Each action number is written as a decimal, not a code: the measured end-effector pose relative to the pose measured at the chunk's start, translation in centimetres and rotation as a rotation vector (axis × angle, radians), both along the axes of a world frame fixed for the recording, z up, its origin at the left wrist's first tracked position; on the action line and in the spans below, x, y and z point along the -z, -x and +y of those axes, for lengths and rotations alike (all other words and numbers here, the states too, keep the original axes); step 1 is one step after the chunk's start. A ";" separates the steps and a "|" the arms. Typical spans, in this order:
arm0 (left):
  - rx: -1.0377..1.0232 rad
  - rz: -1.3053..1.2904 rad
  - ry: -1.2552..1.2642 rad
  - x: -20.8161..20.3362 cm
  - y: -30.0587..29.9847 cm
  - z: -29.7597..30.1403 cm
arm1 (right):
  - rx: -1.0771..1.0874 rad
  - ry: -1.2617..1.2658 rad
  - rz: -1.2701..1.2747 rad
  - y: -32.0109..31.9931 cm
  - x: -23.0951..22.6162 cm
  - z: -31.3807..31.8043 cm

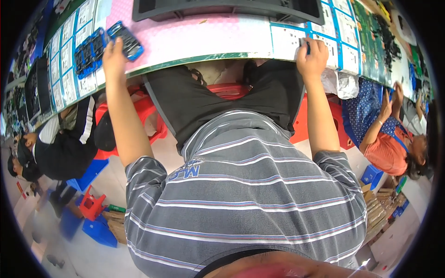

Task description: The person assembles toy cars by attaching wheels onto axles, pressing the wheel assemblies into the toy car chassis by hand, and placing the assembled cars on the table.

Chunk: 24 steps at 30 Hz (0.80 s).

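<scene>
On the left of the table lies a blue-edged case with black inserts, its one part (125, 41) tilted beside the other part (90, 53). My left hand (114, 60) grips the near left edge of the tilted part, fingers bent against it. At the right, my right hand (314, 58) is closed at the table's front edge, thumb and fingers pinched together. A small dark piece (308, 45) shows at its fingertips; its kind is too small to make out. Beneath it lies a white printed sheet (286, 41) with blue tape borders.
A large black tray (227, 10) stands at the far middle of the table. Pink sheeting (185, 34) covers the table's centre-left. A clear plastic bag (345, 85) hangs at the front edge. Co-workers sit to the left (60, 155) and right (389, 150).
</scene>
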<state>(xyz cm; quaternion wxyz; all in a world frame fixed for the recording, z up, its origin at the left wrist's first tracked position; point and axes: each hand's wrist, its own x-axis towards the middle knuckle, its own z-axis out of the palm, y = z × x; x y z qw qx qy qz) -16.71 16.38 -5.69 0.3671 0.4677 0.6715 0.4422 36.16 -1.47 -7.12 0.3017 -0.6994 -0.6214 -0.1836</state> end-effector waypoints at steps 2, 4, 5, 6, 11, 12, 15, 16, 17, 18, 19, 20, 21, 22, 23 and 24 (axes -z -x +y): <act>-0.026 0.104 -0.014 1.0 2.5 2.2 | -0.018 -0.040 0.028 0.1 0.2 0.4; 0.061 -0.003 -0.051 1.9 4.3 2.8 | -0.020 -0.025 0.095 0.0 0.7 0.6; 0.029 -0.093 -0.049 1.8 3.4 2.7 | -0.008 -0.051 0.067 0.1 0.8 0.5; 0.022 -0.062 -0.014 1.5 3.0 2.8 | -0.004 -0.058 0.084 -0.1 1.0 0.4; -0.097 0.124 -0.085 1.3 2.6 1.2 | 0.017 -0.080 0.092 0.4 0.6 0.0; -0.111 0.199 -0.055 0.7 1.0 0.5 | 0.034 -0.083 0.091 0.0 0.6 -0.4; -0.169 0.426 -0.078 -0.2 -1.1 -1.7 | 0.020 -0.085 0.111 0.0 0.6 -0.5; -0.167 0.482 -0.102 -0.3 -1.2 -2.4 | 0.018 -0.096 0.109 -0.1 0.7 -0.4; -0.170 0.490 -0.102 -0.6 -1.1 -2.9 | 0.018 -0.106 0.105 -0.1 0.8 -0.3; -0.138 0.640 -0.151 -0.5 -1.2 -3.2 | 0.034 -0.107 0.103 -0.2 0.7 -0.4; -0.103 0.787 -0.202 -0.6 -1.4 -3.6 | 0.041 -0.103 0.101 -0.1 0.7 -0.3; -0.097 0.789 -0.185 -0.8 -1.2 -3.9 | 0.043 -0.105 0.102 0.0 0.8 -0.3; -0.123 0.834 -0.191 -0.9 -1.1 -4.0 | 0.050 -0.112 0.099 0.0 0.6 -0.2; -0.138 0.870 -0.199 -0.9 -0.7 -3.8 | 0.038 -0.127 0.110 0.2 0.5 0.0; -0.152 0.904 -0.208 -1.0 -0.4 -3.6 | 0.029 -0.133 0.120 0.2 0.4 0.0; -0.166 0.873 -0.178 -1.2 -0.1 -3.3 | 0.026 -0.140 0.117 0.3 0.4 0.1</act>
